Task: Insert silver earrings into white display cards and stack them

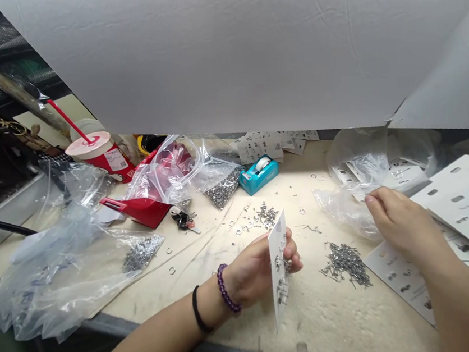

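Right now, your left hand (251, 274) holds a white punched card (278, 266) upright over the workbench (327, 328), its fingers (292, 251) curled around the card's edge and small metal pieces fixed to its face. A purple bead bracelet (228, 288) and a black hair tie (198, 308) circle that wrist. Your right hand (399, 220) reaches across to a clear plastic bag (343, 205), fingers together with their tips against it; you can't tell whether they are pinching it. A heap of loose metal pins (347, 263) lies between your hands, just below the bag, and a smaller scatter of metal parts (266, 214) sits beyond the card. Further back are a blue tape dispenser (259, 174) and a zip bag of metal parts (221, 188). A stack of white punched cards (465, 196) lies beyond your right hand.
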A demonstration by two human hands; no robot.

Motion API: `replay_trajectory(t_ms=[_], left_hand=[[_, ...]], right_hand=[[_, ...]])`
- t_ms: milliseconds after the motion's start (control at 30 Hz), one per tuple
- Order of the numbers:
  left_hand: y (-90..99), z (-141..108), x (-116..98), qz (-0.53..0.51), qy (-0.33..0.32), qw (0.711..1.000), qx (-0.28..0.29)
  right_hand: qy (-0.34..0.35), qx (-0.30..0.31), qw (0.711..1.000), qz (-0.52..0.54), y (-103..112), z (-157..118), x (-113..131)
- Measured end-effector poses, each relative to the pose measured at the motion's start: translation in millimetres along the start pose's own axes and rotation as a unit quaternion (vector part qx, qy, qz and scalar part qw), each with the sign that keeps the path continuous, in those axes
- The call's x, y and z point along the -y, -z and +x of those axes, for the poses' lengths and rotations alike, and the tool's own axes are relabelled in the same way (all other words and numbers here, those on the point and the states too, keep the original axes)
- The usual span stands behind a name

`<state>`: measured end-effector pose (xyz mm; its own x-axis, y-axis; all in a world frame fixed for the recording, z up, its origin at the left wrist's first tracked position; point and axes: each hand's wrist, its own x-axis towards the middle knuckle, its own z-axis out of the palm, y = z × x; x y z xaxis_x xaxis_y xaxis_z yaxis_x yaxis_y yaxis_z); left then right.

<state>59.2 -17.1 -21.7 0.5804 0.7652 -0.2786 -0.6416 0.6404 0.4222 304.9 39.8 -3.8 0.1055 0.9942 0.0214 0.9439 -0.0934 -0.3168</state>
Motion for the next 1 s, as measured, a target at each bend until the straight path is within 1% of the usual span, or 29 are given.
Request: replay_trajectory(t_ms=[133, 200, 267, 333, 367, 400, 433, 467, 533, 600, 733, 867, 1000], left_hand=[[-0.3, 0, -1, -0.021, -0.002, 1.000, -0.002], [-0.8, 0, -1, -0.024, 0.000, 1.000, -0.001], [-1.0, 0, 0, -0.021, -0.001, 1.000, -0.002], [-0.8, 0, 1, -0.018, -0.001, 1.000, -0.006], [-0.5, 1, 2, -0.017, -0.002, 1.000, -0.007], [-0.1, 1, 2, -0.015, -0.004, 1.000, -0.006], [0.4, 1, 3, -0.012, -0.008, 1.000, -0.002], [0.9, 1, 4, -0.009, -0.012, 1.000, 0.006], [1.9, 1, 5, 0.005, -0.019, 1.000, 0.020], [2.7, 1, 7, 0.023, -0.017, 0.999, 0.024], [4.2, 1, 9, 0.023, 0.002, 1.000, 0.014], [6.3, 0, 9, 0.015, 0.014, 1.000, 0.019], [7.9, 1, 8, 0.017, 0.017, 0.999, 0.029]], right_hand=[[0.027, -0.003, 1.000, -0.002, 0, 2, -6], [0.046, -0.020, 0.999, 0.006, 1, 1, -7], [0.094, -0.048, 0.993, 0.048, 2, -4, -1], [0.181, -0.075, 0.971, 0.137, 1, -16, 14], [0.236, -0.087, 0.948, 0.193, 0, -23, 24], [0.284, -0.087, 0.923, 0.244, -2, -32, 35], [0.319, -0.093, 0.902, 0.275, -4, -40, 47], [0.343, -0.095, 0.889, 0.289, -7, -48, 57], [0.360, -0.099, 0.873, 0.313, -12, -61, 73], [0.366, -0.099, 0.868, 0.321, -16, -68, 81], [0.381, -0.121, 0.865, 0.302, -21, -68, 81], [0.400, -0.151, 0.862, 0.272, -21, -66, 81], [0.413, -0.155, 0.859, 0.260, -21, -68, 82]])
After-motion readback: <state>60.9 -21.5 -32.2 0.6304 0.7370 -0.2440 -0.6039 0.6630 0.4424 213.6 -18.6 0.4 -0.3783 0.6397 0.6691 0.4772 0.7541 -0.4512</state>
